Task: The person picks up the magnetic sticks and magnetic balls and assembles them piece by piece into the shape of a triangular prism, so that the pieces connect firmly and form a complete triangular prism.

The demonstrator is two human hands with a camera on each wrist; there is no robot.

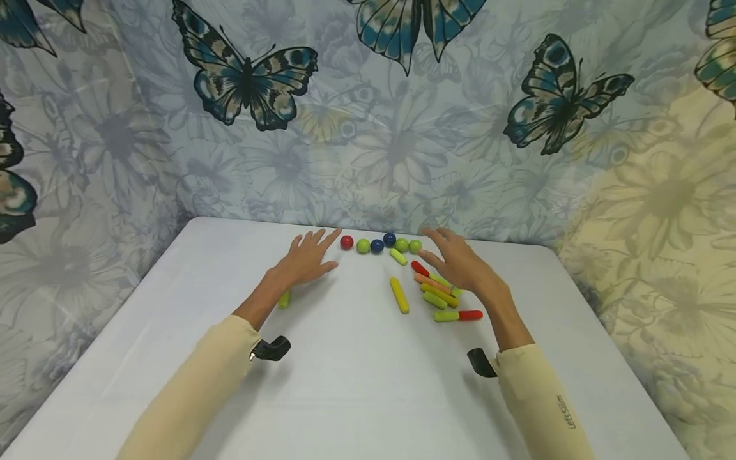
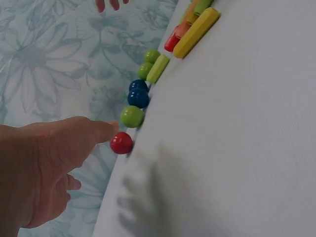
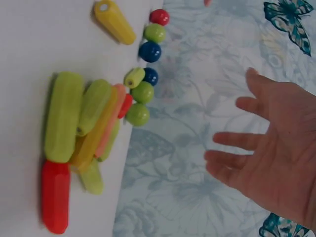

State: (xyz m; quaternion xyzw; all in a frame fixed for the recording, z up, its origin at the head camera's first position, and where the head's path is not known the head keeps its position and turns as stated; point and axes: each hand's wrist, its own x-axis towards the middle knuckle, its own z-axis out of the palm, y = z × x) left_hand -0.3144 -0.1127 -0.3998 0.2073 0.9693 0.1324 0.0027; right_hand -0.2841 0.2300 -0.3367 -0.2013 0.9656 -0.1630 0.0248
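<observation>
My left hand (image 1: 308,259) is held with spread fingers over the far part of the table, nearest to a red ball (image 1: 346,243). In the left wrist view its thumb (image 2: 106,131) overlaps the area just beside that ball. My right hand (image 1: 458,260), fingers apart and holding nothing, hovers by the far right end of the ball row. That row runs along the back edge: the red ball, a green ball (image 1: 363,246), two blue balls (image 1: 376,246) and two more green balls (image 1: 415,246). A short green stick (image 1: 398,257) lies just in front of them.
Several green, yellow, orange and red sticks (image 1: 439,295) lie clustered beneath my right hand and wrist. A yellow stick (image 1: 399,295) lies apart, left of the cluster. Another green stick (image 1: 284,299) is partly hidden by my left wrist. Butterfly-print cloth (image 1: 397,147) rises behind the white table (image 1: 356,396).
</observation>
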